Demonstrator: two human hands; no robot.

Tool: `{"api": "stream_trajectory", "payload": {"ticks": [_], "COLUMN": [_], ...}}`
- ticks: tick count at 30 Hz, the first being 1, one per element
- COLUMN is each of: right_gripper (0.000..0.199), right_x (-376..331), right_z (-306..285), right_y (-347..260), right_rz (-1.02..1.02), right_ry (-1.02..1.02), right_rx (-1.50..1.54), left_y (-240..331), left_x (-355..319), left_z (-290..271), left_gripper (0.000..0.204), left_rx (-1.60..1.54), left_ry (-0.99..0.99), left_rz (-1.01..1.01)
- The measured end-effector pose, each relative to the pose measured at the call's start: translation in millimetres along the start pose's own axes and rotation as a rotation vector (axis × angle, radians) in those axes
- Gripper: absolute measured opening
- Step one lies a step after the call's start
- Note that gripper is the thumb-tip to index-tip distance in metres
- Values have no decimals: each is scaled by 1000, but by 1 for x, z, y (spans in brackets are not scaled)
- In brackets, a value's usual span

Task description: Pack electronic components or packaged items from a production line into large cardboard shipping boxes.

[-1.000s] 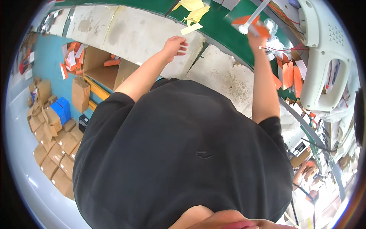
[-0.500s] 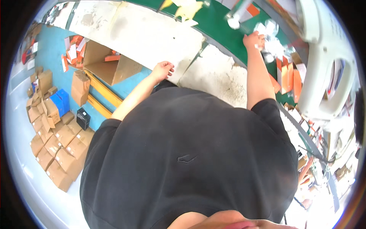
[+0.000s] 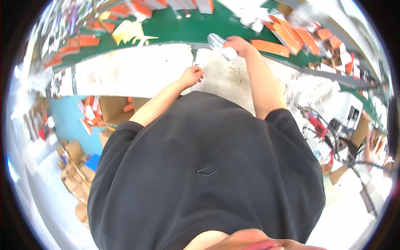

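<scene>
My right hand (image 3: 238,45) is closed on a clear plastic bag with a white piece in it (image 3: 229,53). The bag's transparent end (image 3: 215,41) sticks out to the left of the fingers. It is held above the front edge of the green work surface (image 3: 183,25); blur hides what the white piece is. My left hand (image 3: 193,77) hovers over the worn white tabletop (image 3: 137,66), its fingers loosely bent and slightly apart. Nothing shows between them.
Orange-and-white boxes (image 3: 271,47) lie on the green surface, with more plastic-wrapped pieces (image 3: 254,18) behind. Torn yellow paper (image 3: 128,32) rests farther left. Below the table at left is an open carton (image 3: 114,109). Cables and a red tool (image 3: 317,126) are at the right.
My right hand has come back from the pile of clear-wrapped pieces toward the middle, bringing a bag along. The view has turned rightward. My left hand stays near the tabletop.
</scene>
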State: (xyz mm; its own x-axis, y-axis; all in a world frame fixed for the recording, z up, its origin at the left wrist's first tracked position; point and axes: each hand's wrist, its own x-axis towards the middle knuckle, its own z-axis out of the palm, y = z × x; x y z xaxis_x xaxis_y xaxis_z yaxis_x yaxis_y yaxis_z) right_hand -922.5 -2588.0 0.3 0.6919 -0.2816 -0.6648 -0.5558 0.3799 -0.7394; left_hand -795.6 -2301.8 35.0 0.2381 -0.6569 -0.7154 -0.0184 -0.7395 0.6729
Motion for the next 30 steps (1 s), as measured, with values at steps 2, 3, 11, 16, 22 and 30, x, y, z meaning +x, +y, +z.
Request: {"api": "stream_trajectory", "payload": {"ticks": [2, 3, 11, 16, 22, 30], "right_gripper": [79, 80, 54, 43, 35, 35], "right_x": [-55, -89, -324, -386, -365, -356], "right_z": [1, 7, 34, 56, 67, 70], "right_y": [28, 44, 162, 193, 191, 19], "right_rz": [-113, -175, -228, -214, -275, -679], "right_ry": [-204, -228, 555, 748, 991, 799], "right_rx": [402, 579, 876, 664, 722, -603], "left_y": [13, 16, 128, 161, 187, 148], "left_x": [17, 30, 181, 205, 81, -54], "left_z": [8, 13, 127, 136, 100, -4], "left_gripper": [18, 18, 36, 24, 10, 25], "left_rx": [-1, 30, 369, 362, 681, 981], "left_ry": [193, 168, 317, 297, 527, 385], "left_rz": [22, 33, 491, 164, 651, 1047]}}
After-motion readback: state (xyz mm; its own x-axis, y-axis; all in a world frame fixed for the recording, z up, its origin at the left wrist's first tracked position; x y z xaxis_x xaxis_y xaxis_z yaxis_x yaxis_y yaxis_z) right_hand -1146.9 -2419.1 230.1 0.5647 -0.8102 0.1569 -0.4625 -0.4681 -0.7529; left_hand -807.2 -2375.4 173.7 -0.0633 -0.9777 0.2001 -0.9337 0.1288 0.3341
